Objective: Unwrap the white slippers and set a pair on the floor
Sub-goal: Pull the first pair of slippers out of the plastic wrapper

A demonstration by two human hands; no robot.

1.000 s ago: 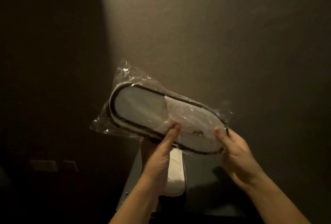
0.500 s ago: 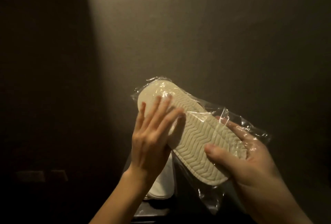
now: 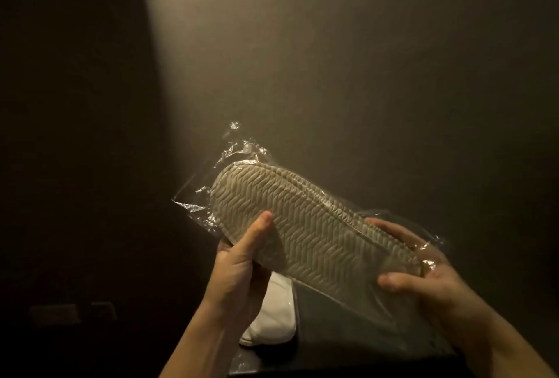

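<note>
The unwrapping step is in hand and, by the look of it, barely begun: the wrapped slippers [image 3: 314, 232] are held up in front of a dim wall [image 3: 363, 60], sole side toward the camera, and the clear plastic wrapper [image 3: 217, 166] seems closed all round. The left hand [image 3: 239, 268] grips the lower edge of the pack near its upper-left end, thumb pressed flat on the ribbed sole and the other fingers curled behind, out of sight. The right hand [image 3: 423, 281] holds the lower-right end, thumb laid across the sole and fingers [image 3: 390, 229] spread along the far edge under a loose flap of film.

The next move likely calls for finding the wrapper's open or sealed end, probably that slack flap at the right, pinching the film alone and pulling it apart while the left hand steadies the pack.

Much is hard to read. Whether the pack holds one slipper or two stacked cannot be told from this side. Below the hands lies another white slipper [image 3: 272, 317], mostly covered by the left wrist, on a dark counter [image 3: 348, 332] whose edges fade into shadow. The floor is not visible, and the left of the view is nearly black
</note>
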